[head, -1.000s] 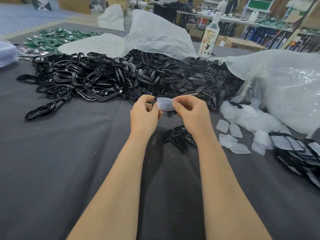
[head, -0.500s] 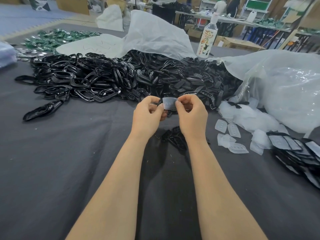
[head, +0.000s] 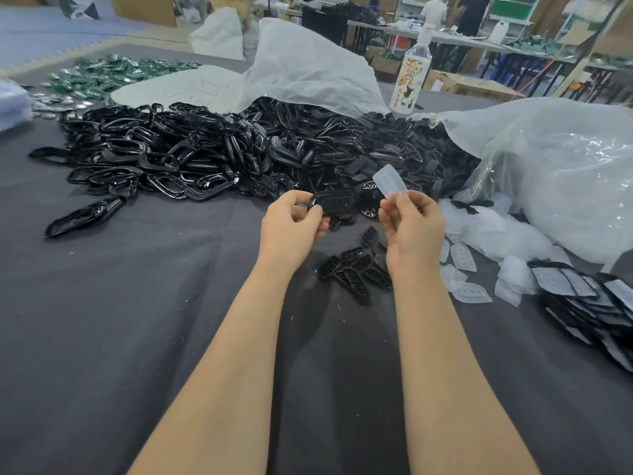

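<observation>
The two hands have parted since half a second ago. Then they met over one piece, both pinching the clear sheet against the black part. Now the left hand [head: 291, 224] keeps the black part [head: 337, 204] alone, its fingers [head: 317, 211] clamped on the part's left edge. The right hand [head: 411, 228] has drawn off toward 3 o'clock, and its fingers [head: 401, 201] are pinched on the lower end of the clear sheet [head: 390, 181].

The sheet is a small, milky, translucent strip with rounded corners. It stands free in the air, tilted toward 11 o'clock. The black part is a flat, dark, roughly rectangular piece held above the tabletop [head: 102, 320], just left of the sheet and apart from it.

Below the hands, at 6 o'clock, a small cluster of black slotted pieces [head: 356, 270] lies on the grey cloth. Loose clear pieces [head: 470, 292] lie at 4 o'clock, with a stack of framed pieces [head: 582, 303] beyond them at the right edge.

Past the hands, from 10 to 1 o'clock, spreads the big black heap [head: 205, 159]. A clear plastic bag [head: 565, 166] billows at 2 o'clock. Farther off are a white sack [head: 308, 66], a bottle [head: 411, 80] at 1 o'clock and green pieces [head: 113, 73] at 10 o'clock.
</observation>
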The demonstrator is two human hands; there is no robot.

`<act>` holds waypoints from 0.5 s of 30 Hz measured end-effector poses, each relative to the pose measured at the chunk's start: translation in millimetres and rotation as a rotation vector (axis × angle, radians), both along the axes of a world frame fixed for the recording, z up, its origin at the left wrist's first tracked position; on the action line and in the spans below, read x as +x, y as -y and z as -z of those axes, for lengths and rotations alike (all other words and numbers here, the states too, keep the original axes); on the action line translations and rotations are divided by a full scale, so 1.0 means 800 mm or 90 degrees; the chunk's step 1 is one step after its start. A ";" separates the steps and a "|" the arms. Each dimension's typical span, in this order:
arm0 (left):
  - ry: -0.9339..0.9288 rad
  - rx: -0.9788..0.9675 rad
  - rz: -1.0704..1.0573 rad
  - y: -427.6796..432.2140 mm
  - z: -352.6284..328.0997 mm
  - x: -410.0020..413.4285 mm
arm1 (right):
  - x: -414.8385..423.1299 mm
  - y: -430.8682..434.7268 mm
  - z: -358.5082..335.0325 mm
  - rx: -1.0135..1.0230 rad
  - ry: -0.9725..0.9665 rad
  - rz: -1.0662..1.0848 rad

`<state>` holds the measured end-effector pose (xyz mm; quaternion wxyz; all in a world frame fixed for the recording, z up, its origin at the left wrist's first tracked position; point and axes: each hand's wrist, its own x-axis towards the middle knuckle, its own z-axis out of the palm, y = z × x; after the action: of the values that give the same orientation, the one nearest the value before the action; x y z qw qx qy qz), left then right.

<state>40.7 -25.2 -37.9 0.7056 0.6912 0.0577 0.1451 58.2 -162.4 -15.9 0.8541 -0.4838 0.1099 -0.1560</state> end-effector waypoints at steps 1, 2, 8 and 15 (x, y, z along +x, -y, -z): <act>-0.001 -0.004 0.000 0.000 0.000 0.000 | 0.000 0.000 0.001 0.015 -0.011 0.007; -0.001 -0.008 0.002 -0.001 0.000 0.000 | 0.001 0.000 0.001 0.030 -0.018 0.010; -0.019 -0.056 0.021 -0.002 -0.001 0.001 | 0.003 0.002 0.002 0.095 -0.025 -0.001; -0.018 -0.095 0.034 0.000 -0.002 0.002 | 0.003 0.002 0.004 0.052 -0.037 0.025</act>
<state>42.5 -25.0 -36.4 0.7580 0.6398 0.0599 0.1118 60.8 -163.8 -18.9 0.8664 -0.4507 0.1505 -0.1536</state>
